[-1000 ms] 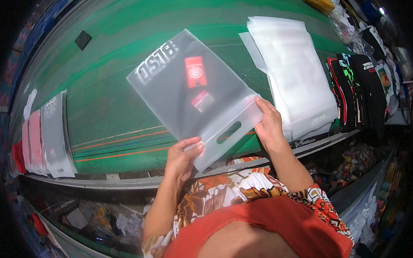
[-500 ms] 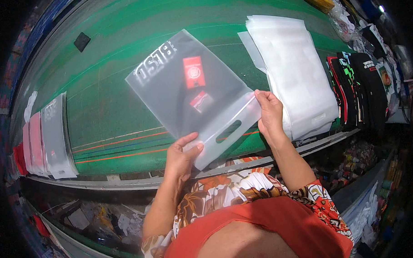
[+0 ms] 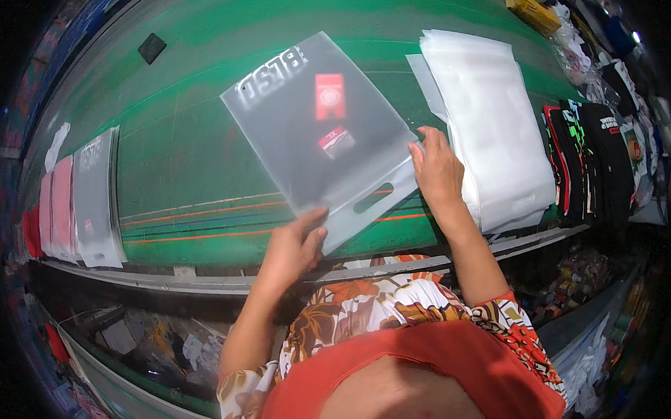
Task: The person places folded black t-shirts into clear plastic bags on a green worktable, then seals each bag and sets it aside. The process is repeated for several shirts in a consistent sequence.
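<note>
A frosted plastic bag (image 3: pixel 384 217) with a cut-out handle lies tilted in front of me. Inside it shows a dark grey folded garment (image 3: pixel 285 134) with white lettering, a red tag (image 3: pixel 330 97) and a small red-and-white packet (image 3: pixel 336 142). My left hand (image 3: pixel 291 249) is closed on the bag's near left edge, thumb and forefinger at the plastic. At the opposite side, beside the handle strip, my right hand (image 3: pixel 439 169) pinches the edge by the corner. Some of its fingertips are hard to make out.
A stack of white frosted bags (image 3: pixel 488 123) lies right of my right hand. Beyond it are folded dark garments (image 3: pixel 596 156). Filled bags (image 3: pixel 95 207) lie at the left, and a small black square (image 3: pixel 152 48) sits on the green table (image 3: pixel 178 156). The table's grey edge (image 3: pixel 205 282) runs close to me.
The bag lies flatter and farther from me, and both hands have shifted with it. My right hand's fingers have loosened a little. The whole view has shifted slightly.
</note>
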